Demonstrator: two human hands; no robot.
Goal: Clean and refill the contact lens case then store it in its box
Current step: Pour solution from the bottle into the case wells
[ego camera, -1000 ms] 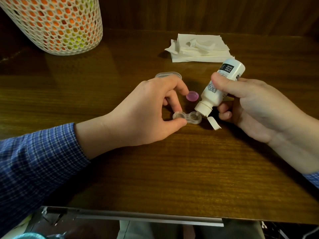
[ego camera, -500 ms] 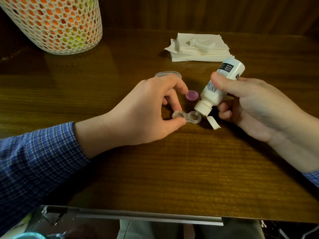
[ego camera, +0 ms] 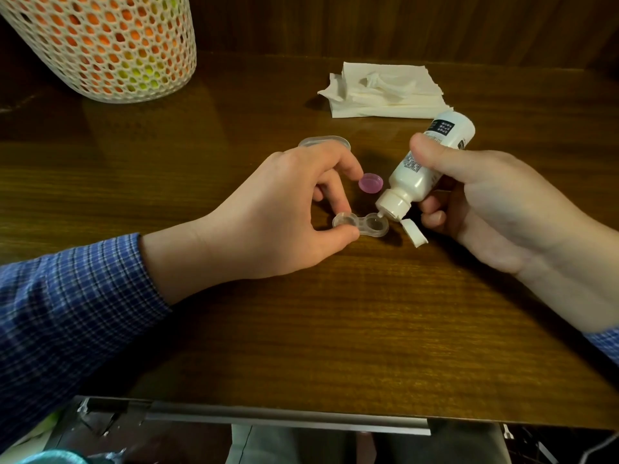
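— Clear plastic was seen near the middle of the bench [ego camera: 335, 329]: was that the lens case?

— It was. The contact lens case [ego camera: 361, 225] was laid flat on the wood, both wells uncovered. Its left well was pinched by the left hand [ego camera: 284, 216], thumb on the near side and a fingertip on the far side.

— And how was the other grip occupied?

— The right hand [ego camera: 495, 209] was wrapped round a white solution bottle [ego camera: 425, 162], thumb pressed across the label, fingers curled beneath. The bottle was tilted downward to the left, and its nozzle was held just over the right well of the case. A flip cap [ego camera: 414, 233] was hung open below the nozzle, close to the bench. Whether liquid was being released could not be told.

— What else was laid out?

— A pink cap [ego camera: 370, 183] was set open side up just behind the case, between the two hands. A clear oval box [ego camera: 324, 141] was partly hidden behind the left knuckles. Folded white tissues [ego camera: 385, 92] were placed toward the far edge, right of centre, and a white mesh basket [ego camera: 104, 45] with orange and green inside was stood at the far left corner. A blue checked sleeve [ego camera: 67, 313] was worn on the left arm.
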